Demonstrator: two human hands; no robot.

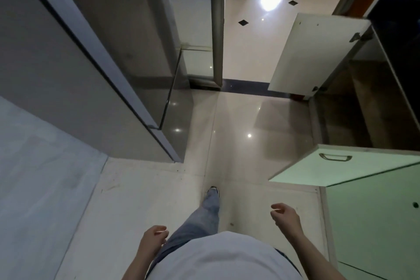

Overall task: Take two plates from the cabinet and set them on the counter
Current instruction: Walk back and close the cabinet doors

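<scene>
Nearest the camera is the person's white shirt [225, 257], filling the bottom middle of the view, with a leg in blue jeans [200, 218] stepping forward from under it and a shoe [213, 190] at its tip on the pale tiled floor [141, 207].

Both hands hang low at the person's sides and hold nothing. On the left side of the body, the left hand [153, 238] has its fingers loosely curled inward, not clenched, thumb near the fingertips. On the right side, the right hand [285, 215] is likewise half-curled, fingers bent toward the palm with a gap between them and the thumb.

To the right stands a low cabinet [354, 102] with both doors swung out. The far door [313, 54] is cream-white and shows its hinges; the near door [336, 166] is pale green with a metal handle [335, 157]. Between them the cabinet's inside is dark brown and shadowed, and I cannot tell whether plates are in there; none can be made out anywhere in view. Above the cabinet a dark counter [402, 29] edge runs along the right margin.

On the left rises a tall grey fridge [68, 70]. Past it, a doorway with a metal frame [217, 25] opens onto a bright, glossy floor with small black diamond tiles.
</scene>
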